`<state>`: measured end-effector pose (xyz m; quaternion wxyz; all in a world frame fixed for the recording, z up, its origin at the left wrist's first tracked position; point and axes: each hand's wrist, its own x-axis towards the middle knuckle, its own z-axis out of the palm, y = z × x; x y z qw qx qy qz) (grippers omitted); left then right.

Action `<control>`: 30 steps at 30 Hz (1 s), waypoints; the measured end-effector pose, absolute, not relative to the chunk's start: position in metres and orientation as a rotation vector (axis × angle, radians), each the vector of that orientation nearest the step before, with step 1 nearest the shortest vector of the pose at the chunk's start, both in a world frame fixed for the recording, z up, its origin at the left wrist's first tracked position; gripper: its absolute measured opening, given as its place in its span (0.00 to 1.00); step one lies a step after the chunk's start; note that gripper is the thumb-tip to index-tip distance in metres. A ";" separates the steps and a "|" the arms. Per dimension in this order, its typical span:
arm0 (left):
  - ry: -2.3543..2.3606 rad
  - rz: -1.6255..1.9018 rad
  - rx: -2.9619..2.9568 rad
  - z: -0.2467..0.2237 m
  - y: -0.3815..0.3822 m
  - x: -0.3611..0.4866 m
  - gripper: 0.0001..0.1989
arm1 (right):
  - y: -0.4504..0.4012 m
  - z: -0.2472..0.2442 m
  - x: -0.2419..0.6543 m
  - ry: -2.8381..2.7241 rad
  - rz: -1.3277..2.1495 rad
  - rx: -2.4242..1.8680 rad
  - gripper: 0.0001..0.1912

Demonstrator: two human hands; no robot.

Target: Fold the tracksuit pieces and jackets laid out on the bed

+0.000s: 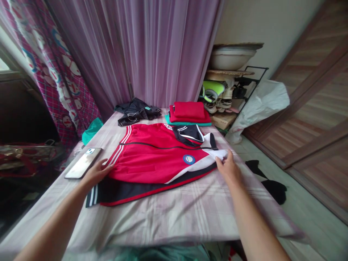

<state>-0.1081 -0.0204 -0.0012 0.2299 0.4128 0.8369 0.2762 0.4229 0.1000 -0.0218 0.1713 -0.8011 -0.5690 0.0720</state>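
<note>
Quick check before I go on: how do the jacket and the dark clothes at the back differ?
The jacket is mainly red, with white and navy parts; the dark clothes are nearly black.
The jacket is spread out mostly flat, while the dark clothes are crumpled in a heap.
The jacket has the left hand and right hand at its ends; the dark clothes have neither.
Both lie on the checked cloth and show white trim.

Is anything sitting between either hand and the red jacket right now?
Nothing visible. The left hand is at the striped end of the red jacket, the right hand at its white part. The phone lies left of the jacket, not between.
</note>
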 end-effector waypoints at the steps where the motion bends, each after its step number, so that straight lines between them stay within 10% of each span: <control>1: 2.317 0.724 1.148 -0.001 -0.026 -0.109 0.45 | 0.098 -0.022 0.424 -1.609 0.219 -2.264 0.41; 15: 2.039 0.353 1.311 0.038 -0.053 -0.125 0.09 | 0.091 -0.024 0.394 -1.704 0.111 -1.884 0.29; 24: 1.591 0.561 1.253 0.115 -0.016 -0.087 0.12 | 0.075 0.001 0.343 -2.011 0.327 -1.422 0.21; 30: 1.192 1.199 1.006 0.136 0.049 -0.016 0.14 | 0.052 0.054 0.278 -2.214 0.744 -0.857 0.34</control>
